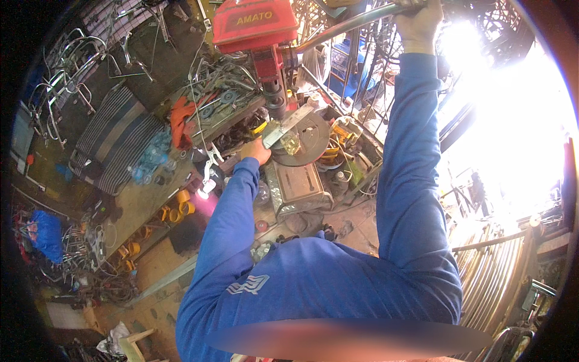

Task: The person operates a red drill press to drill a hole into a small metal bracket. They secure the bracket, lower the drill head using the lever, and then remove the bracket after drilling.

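Note:
A drill press with a red head (256,27) stands in front of me, its dark chuck (275,99) pointing down. Under the chuck, a flat metal bar (292,125) lies slantwise across the round table (315,148) of the press. My left hand (257,151) is closed on the bar's near left end. Far up on the right, my right hand (420,24) grips the end of a long metal lever pipe (350,25) that runs to the press. Its fingertips are partly cut off by the upper edge. Some yellowish shavings (292,145) lie beside the bar.
The slotted base (298,181) of the press stands below the table. A cluttered workbench (226,114) with metal parts and an orange-red cloth (181,120) is on the left. Yellow cups (181,208) stand nearer. Metal tubes (491,277) are stacked at right; strong glare lies beyond.

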The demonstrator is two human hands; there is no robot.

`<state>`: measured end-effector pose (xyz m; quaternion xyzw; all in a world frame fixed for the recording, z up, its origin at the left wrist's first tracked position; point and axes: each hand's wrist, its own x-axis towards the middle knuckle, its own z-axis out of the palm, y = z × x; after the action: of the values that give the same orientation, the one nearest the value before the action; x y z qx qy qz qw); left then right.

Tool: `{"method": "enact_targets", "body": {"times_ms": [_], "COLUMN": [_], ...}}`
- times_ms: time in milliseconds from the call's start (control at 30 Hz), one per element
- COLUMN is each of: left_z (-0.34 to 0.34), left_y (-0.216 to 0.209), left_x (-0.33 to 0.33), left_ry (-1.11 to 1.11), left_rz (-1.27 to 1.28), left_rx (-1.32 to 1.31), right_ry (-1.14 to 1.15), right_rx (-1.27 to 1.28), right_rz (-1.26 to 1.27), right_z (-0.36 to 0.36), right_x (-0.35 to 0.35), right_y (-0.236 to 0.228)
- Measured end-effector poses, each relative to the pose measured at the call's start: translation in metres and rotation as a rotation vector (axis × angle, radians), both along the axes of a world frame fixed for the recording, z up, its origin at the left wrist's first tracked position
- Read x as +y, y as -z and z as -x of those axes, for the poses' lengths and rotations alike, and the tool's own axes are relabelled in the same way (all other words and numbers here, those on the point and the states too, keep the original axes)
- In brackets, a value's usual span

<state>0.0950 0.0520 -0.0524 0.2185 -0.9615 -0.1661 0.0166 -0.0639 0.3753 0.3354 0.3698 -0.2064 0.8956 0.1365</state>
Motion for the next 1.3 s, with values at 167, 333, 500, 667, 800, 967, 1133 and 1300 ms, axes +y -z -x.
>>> {"method": "enact_targets", "body": {"times_ms": [167, 333, 500, 667, 800, 967, 1133, 1300], "left_z": [0.002, 0.004, 0.006, 0.007, 0.005, 0.002, 0.008, 0.013], "left_y": [0.001, 0.000, 0.001, 0.001, -0.006, -0.011, -0.003, -0.003], "left_x": [-0.002, -0.005, -0.007, -0.009, -0.007, -0.006, -0.010, -0.012], "left_ry": [0.009, 0.004, 0.008, 0.020, 0.019, 0.021, 0.060, 0.083], "left_rz": [0.001, 0.002, 0.005, 0.004, 0.016, -0.006, 0.011, 0.014], "left_rx": [-0.010, -0.006, -0.002, -0.008, -0.021, -0.045, -0.017, -0.066], "right_ry": [0.021, -0.009, -0.024, -0.115, -0.021, -0.010, 0.059, 0.105], "right_rx": [-0.004, 0.065, 0.002, 0.069, 0.007, 0.003, 0.090, 0.130], "right_rz": [0.004, -0.014, -0.009, -0.014, -0.015, -0.011, -0.037, -0.028], "right_z": [-0.006, 0.001, 0.008, 0.008, 0.009, 0.019, 0.034, 0.041], "right_x": [0.001, 0.003, 0.007, 0.008, 0.009, 0.015, 0.017, 0.026], "right_y": [0.001, 0.002, 0.004, 0.006, 0.008, 0.014, 0.026, 0.025]}}
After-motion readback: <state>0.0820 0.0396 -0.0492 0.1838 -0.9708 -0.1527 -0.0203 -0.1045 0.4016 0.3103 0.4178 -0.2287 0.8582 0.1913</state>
